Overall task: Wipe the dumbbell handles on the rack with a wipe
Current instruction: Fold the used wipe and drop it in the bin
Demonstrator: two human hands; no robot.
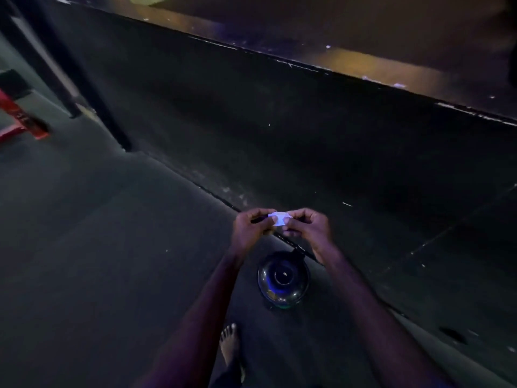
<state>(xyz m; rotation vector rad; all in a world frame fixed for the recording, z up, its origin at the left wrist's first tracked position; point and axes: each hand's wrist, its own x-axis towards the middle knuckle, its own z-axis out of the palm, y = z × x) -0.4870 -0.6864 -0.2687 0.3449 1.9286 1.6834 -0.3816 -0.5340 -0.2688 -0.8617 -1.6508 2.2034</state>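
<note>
A small white wipe point(279, 219) is pinched between both hands in front of me, over a dark floor. My left hand point(250, 226) pinches its left edge and my right hand point(306, 228) pinches its right edge, fingers curled. Below my hands a round shiny dark dumbbell end point(283, 280) stands on the floor. No rack and no dumbbell handle shows in this dim view.
A dark mat point(307, 141) runs diagonally beside the grey floor. Black posts point(84, 79) stand at the upper left, next to a red and black piece of equipment point(22, 116). My bare foot point(230, 345) is at the bottom.
</note>
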